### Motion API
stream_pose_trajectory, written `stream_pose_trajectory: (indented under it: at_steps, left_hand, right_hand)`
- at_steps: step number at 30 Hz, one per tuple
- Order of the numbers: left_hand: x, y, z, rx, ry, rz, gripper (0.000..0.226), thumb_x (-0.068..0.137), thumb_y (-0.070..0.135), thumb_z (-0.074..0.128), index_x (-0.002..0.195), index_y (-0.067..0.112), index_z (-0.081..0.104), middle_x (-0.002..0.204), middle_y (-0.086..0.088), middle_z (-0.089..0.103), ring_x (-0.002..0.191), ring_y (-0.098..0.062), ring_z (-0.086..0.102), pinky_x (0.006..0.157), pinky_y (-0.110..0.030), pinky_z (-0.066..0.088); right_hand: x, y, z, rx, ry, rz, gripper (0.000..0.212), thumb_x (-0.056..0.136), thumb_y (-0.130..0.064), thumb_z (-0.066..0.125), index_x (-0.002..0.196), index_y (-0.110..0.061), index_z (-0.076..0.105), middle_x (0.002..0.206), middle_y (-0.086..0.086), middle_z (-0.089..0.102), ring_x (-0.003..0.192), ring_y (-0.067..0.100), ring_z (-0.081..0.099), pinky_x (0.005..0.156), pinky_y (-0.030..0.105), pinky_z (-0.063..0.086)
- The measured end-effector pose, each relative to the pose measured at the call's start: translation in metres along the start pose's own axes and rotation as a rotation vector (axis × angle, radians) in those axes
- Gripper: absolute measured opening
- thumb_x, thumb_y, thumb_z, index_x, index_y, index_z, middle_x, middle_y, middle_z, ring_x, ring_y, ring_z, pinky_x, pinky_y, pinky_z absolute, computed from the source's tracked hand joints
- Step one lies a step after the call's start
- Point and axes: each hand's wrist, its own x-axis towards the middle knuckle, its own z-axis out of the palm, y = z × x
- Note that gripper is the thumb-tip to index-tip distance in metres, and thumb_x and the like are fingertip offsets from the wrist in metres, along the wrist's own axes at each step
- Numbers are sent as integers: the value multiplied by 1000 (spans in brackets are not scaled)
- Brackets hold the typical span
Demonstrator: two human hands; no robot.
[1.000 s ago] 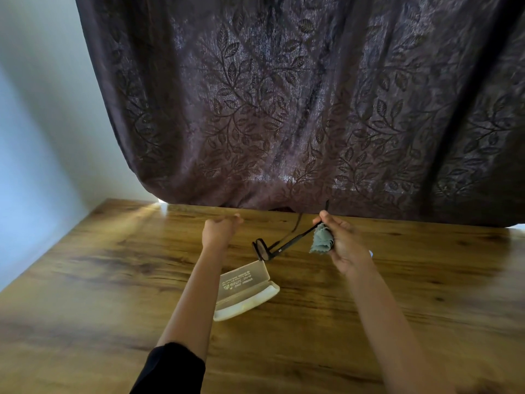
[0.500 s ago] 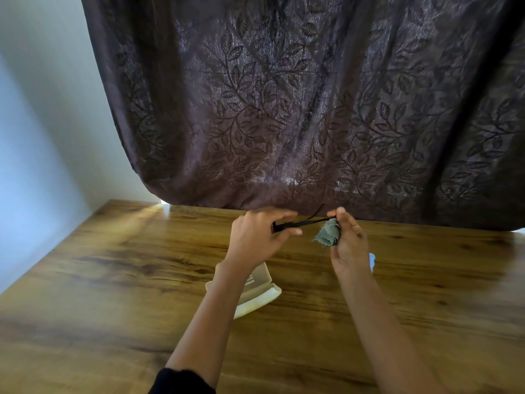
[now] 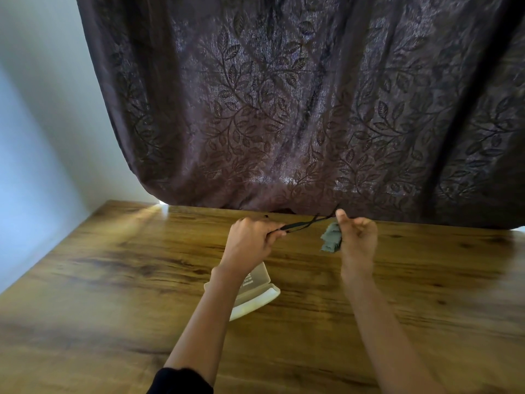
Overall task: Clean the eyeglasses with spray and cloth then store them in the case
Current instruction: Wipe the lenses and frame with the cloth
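Above the wooden table (image 3: 113, 280) I hold the black eyeglasses (image 3: 301, 225) between both hands. My left hand (image 3: 250, 243) grips their front end, which hides the lenses. My right hand (image 3: 356, 237) has its thumb at the tips of the temples and holds a crumpled grey-green cloth (image 3: 331, 237) in its curled fingers. The white eyeglass case (image 3: 255, 291) lies open on the table under my left forearm, partly hidden by it. No spray bottle shows.
A dark brown leaf-patterned curtain (image 3: 284, 109) hangs right behind the table's far edge. A pale wall (image 3: 42, 109) stands on the left. Bare tabletop stretches to the left, the right and toward me.
My left hand has come over from the left and taken the glasses' front end. My right hand has slid back to the temple tips, still with the cloth.
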Motion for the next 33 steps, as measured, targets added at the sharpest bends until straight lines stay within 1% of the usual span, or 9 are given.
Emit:
stream_pose_trajectory:
  at_steps: [3, 6, 10, 12, 17, 21, 25, 29, 33]
  left_hand:
    - [1, -1, 1, 29, -32, -38, 20, 85, 34, 62, 95, 21, 74, 76, -1, 73, 66, -21, 66, 62, -33, 53]
    - [3, 3, 3, 31, -29, -51, 16, 84, 31, 64, 92, 21, 74, 74, -3, 72, 66, -25, 65, 61, -33, 50]
    - [6, 4, 4, 83, -20, -43, 18, 82, 30, 58, 85, 20, 73, 75, -4, 71, 69, -29, 64, 58, -33, 46]
    - [6, 2, 6, 85, 1, -41, 19, 82, 29, 56, 85, 20, 72, 73, -4, 71, 67, -30, 64, 56, -33, 45]
    - [2, -1, 10, 94, 19, -19, 12, 80, 24, 61, 85, 21, 72, 70, -4, 70, 65, -29, 64, 55, -32, 46]
    - [1, -3, 11, 50, 48, -7, 13, 82, 26, 64, 90, 22, 73, 74, -2, 72, 65, -26, 65, 58, -31, 47]
    - [0, -4, 11, 31, 60, -8, 16, 83, 25, 65, 95, 19, 74, 80, -3, 74, 70, -24, 67, 63, -31, 50]
    - [4, -2, 11, 61, 25, -26, 12, 83, 24, 65, 89, 20, 74, 76, -2, 73, 67, -24, 66, 60, -31, 50]
    - [6, 0, 12, 97, 9, -41, 8, 80, 17, 64, 81, 17, 72, 71, -4, 70, 65, -28, 64, 55, -31, 45]
  right_hand:
    - [-7, -13, 1, -187, -6, -280, 23, 82, -23, 66, 72, -20, 46, 68, -10, 50, 58, -4, 51, 59, 14, 44]
    - [-14, -23, 13, -430, -166, -425, 11, 81, -22, 67, 83, -16, 58, 77, -11, 59, 60, -12, 55, 51, 2, 40]
    - [-21, -12, 22, -764, -523, -564, 26, 75, -9, 71, 100, -16, 67, 100, -3, 67, 80, -2, 59, 72, 0, 42]
    - [-26, -5, 23, -831, -585, -617, 37, 74, -4, 71, 108, -18, 66, 107, -2, 66, 91, 8, 61, 84, 17, 49]
    - [-22, 3, 21, -858, -475, -716, 37, 75, 4, 66, 105, -18, 68, 102, 0, 69, 95, 18, 62, 82, 33, 53]
    - [-12, 8, 11, -884, -361, -699, 31, 76, 2, 66, 100, -17, 70, 93, 2, 71, 89, 19, 62, 74, 25, 49]
    - [-6, 6, 6, -877, -277, -651, 29, 76, 5, 66, 98, -14, 70, 91, 4, 71, 87, 20, 63, 75, 33, 53]
    - [-12, 8, 13, -872, -313, -712, 31, 74, 4, 68, 100, -13, 70, 94, 4, 71, 89, 21, 64, 78, 35, 54]
    - [-21, 14, 24, -861, -378, -806, 35, 71, 2, 70, 103, -12, 70, 99, 3, 71, 90, 19, 64, 80, 23, 48]
